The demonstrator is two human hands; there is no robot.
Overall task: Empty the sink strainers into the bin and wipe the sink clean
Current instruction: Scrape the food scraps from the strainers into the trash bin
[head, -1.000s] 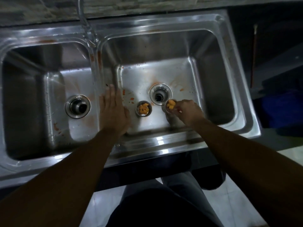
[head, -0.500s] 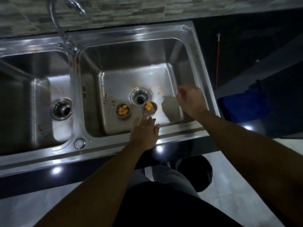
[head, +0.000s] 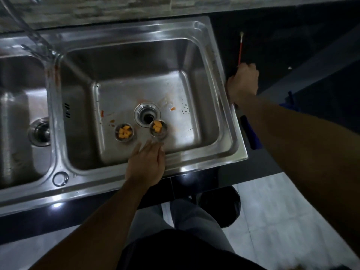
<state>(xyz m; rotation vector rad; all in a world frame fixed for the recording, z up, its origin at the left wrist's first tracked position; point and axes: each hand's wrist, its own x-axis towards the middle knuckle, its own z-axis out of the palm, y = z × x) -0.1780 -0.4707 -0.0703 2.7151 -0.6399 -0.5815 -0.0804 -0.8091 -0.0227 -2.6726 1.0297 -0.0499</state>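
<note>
Two small metal strainers holding orange food bits stand on the floor of the right basin. The left strainer and the right strainer sit just in front of the open drain. My left hand reaches over the sink's front rim with straight fingers, its tips at the near edge of the right strainer. On the dark counter right of the sink, my right hand curls its fingers over the lower end of a red-handled brush. A blue bin shows partly under my right forearm.
The left basin has its own drain, and the faucet rises at the back left. Orange smears mark the right basin floor. A dark round object stands on the pale tiled floor by my legs.
My right hand let go of the right strainer and moved out of the basin to the brush on the counter. My left hand shifted from the divider toward the right strainer. The view swung right.
</note>
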